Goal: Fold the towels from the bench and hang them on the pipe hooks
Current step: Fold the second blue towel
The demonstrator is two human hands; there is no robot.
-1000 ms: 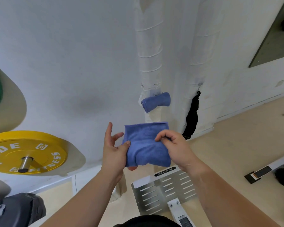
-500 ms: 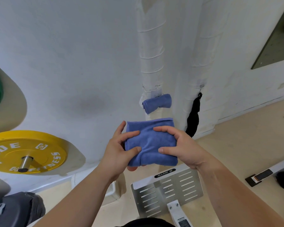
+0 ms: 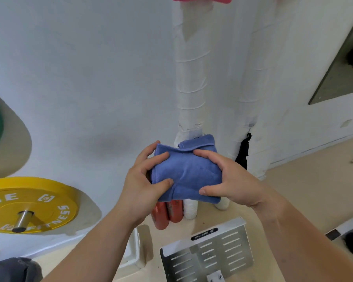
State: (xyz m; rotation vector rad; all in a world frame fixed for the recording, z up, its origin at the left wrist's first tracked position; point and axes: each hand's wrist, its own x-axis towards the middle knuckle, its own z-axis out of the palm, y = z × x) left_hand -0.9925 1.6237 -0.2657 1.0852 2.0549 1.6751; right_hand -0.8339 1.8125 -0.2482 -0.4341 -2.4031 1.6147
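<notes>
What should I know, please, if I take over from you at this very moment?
The left hand grips the folded blue towel at its left edge; the right hand grips its right side. It is held up in front of the white pipe.
Done: this towel is folded. A second blue cloth shows just behind it, at the pipe.
Left: hang the held towel on the pipe; whether more towels wait is out of view.
</notes>
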